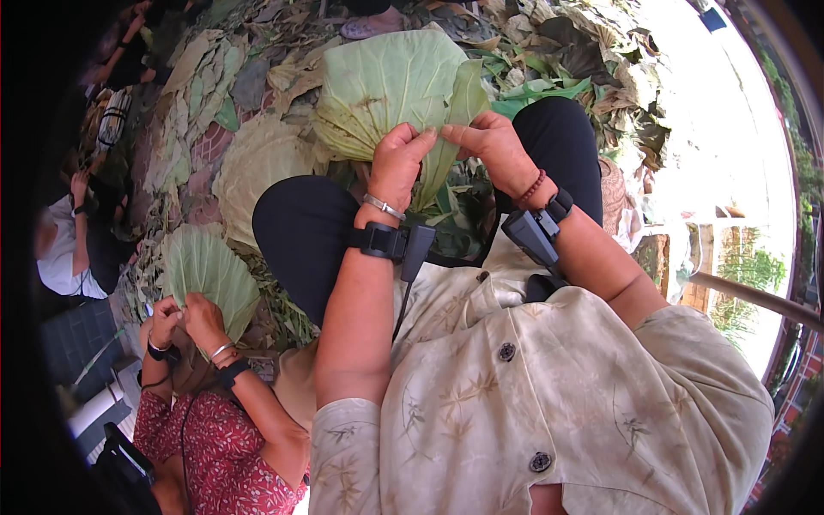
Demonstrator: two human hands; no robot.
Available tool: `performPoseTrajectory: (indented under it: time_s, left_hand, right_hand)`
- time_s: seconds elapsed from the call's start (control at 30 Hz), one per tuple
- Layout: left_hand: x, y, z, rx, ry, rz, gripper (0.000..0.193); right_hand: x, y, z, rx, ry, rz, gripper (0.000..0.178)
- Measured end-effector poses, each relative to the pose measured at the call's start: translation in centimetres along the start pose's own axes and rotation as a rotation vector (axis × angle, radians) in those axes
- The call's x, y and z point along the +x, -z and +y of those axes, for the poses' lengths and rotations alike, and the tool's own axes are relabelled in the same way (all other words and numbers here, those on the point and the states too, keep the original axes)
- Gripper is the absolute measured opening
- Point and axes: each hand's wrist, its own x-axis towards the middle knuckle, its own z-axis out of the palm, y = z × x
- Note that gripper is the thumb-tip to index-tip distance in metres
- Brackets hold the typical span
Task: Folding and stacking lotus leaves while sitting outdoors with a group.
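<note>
A large pale green lotus leaf (390,81) spreads out in front of me, with brownish specks on its left part and veins fanning from its near edge. My left hand (398,163) pinches that near edge between thumb and fingers. Close beside it, my right hand (493,150) pinches the leaf where a narrow part on the right is folded over. The two thumbs almost meet. Black straps with small devices sit on both wrists. Below the hands, a strip of the leaf hangs between my knees.
Piled dry and green leaves (266,167) cover the ground ahead and to the left. At my lower left, a co-worker in a red patterned garment (227,438) holds another leaf (210,275). Further left sits a person in a white shirt (64,249). A brown pole (755,296) stands out at the right.
</note>
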Motion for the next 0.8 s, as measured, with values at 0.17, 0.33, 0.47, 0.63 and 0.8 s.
performPoseTrajectory:
  time_s: [0.17,0.33,0.47,0.63,0.8]
  left_hand:
    - [0.7,0.4,-1.0,0.05,-0.079,0.036,0.013]
    - [1.0,0.7,-1.4,-0.056,-0.08,0.024,0.01]
    - [0.7,-0.4,-1.0,-0.138,-0.094,0.091,0.013]
    - [0.0,-0.3,0.2,-0.194,0.013,-0.034,0.015]
    - [0.1,0.2,-0.4,-0.015,0.025,-0.012,0.015]
  right_hand:
    - [-0.2,-0.4,0.4,-0.173,-0.036,-0.061,0.008]
    - [0.0,-0.5,0.8,-0.231,0.144,-0.073,0.008]
    - [0.0,-0.6,0.9,-0.221,0.174,-0.089,0.009]
    - [-0.2,-0.5,-0.2,-0.192,0.106,-0.09,0.012]
    - [-0.1,-0.4,-0.5,-0.389,0.1,-0.116,0.013]
